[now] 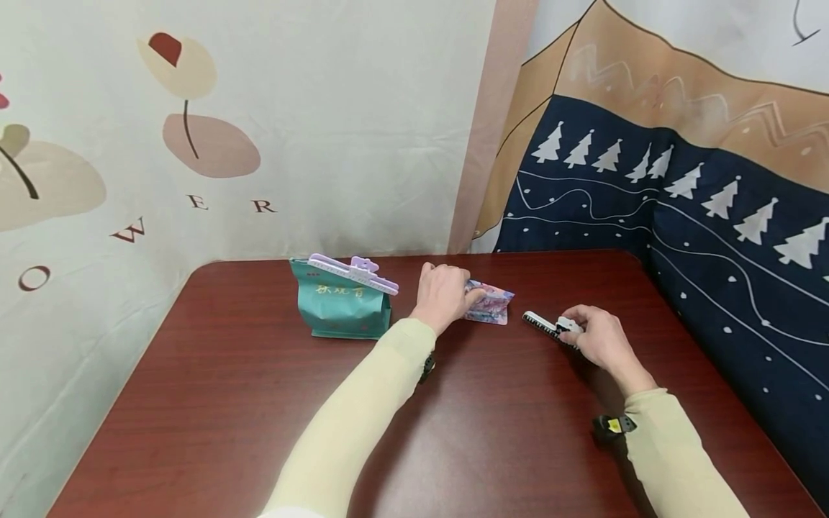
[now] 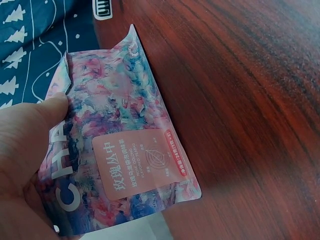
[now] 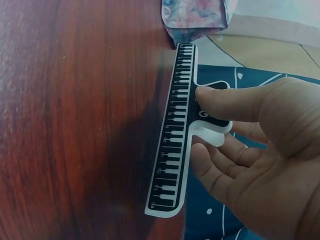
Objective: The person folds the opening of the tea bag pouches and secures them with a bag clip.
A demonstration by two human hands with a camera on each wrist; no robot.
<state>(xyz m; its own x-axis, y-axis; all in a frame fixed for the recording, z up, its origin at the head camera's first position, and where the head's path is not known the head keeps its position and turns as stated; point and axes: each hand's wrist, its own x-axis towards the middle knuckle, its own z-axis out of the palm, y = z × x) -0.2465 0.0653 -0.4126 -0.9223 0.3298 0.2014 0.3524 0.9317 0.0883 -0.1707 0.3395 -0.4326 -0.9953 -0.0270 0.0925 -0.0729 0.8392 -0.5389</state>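
Observation:
My left hand (image 1: 445, 295) grips a small pink and blue patterned pouch (image 1: 490, 303) lying on the dark red table (image 1: 259, 403); in the left wrist view the thumb (image 2: 37, 117) presses on the pouch (image 2: 125, 145) near its top edge. To its right, my right hand (image 1: 592, 337) pinches the handle of a black and white piano-key bag clip (image 1: 544, 326). The right wrist view shows the thumb (image 3: 225, 102) on the clip's tab and the long clip (image 3: 172, 132) lying flat on the table. The pouch's corner (image 3: 195, 12) shows beyond the clip's far end.
A teal stand-up bag (image 1: 341, 306) with a lilac clip (image 1: 352, 273) across its top stands left of my left hand. Printed cloths hang behind the table and along its right side (image 1: 712, 216). Bare tabletop lies in front of my arms.

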